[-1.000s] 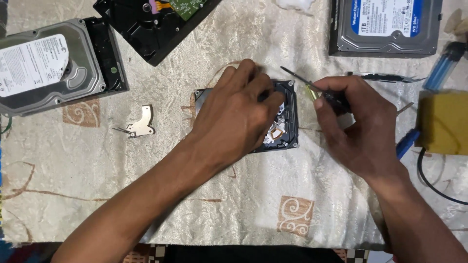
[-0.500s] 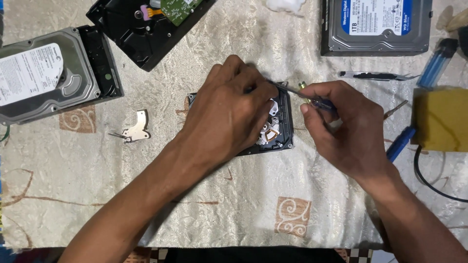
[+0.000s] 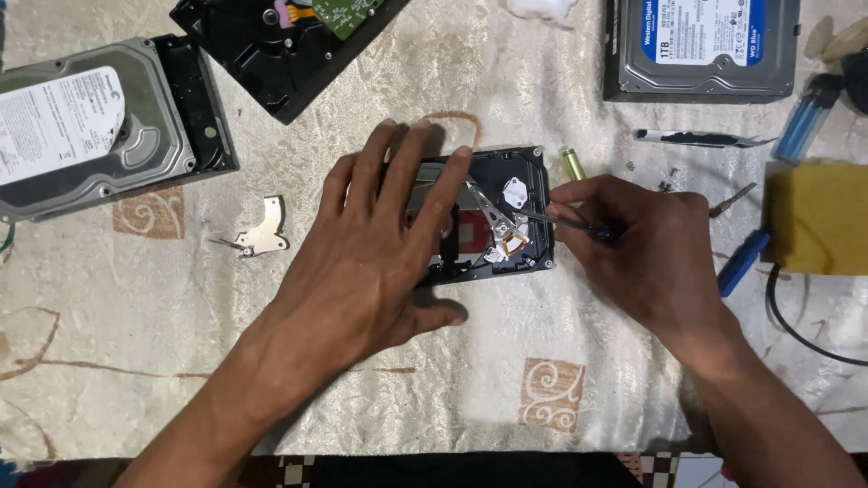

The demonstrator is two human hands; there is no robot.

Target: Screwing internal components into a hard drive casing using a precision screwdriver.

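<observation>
On the opened drive (image 3: 506, 212), left hand (image 3: 380, 244) now spread flat, right hand (image 3: 642, 244) screwdriver lowered

white label (image 3: 59, 126) on left drive; blue-white label (image 3: 701, 27) top right

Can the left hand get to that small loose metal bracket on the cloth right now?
Probably yes: the left hand lies flat on the open hard drive, and only bare cloth separates it from the metal bracket.
</observation>
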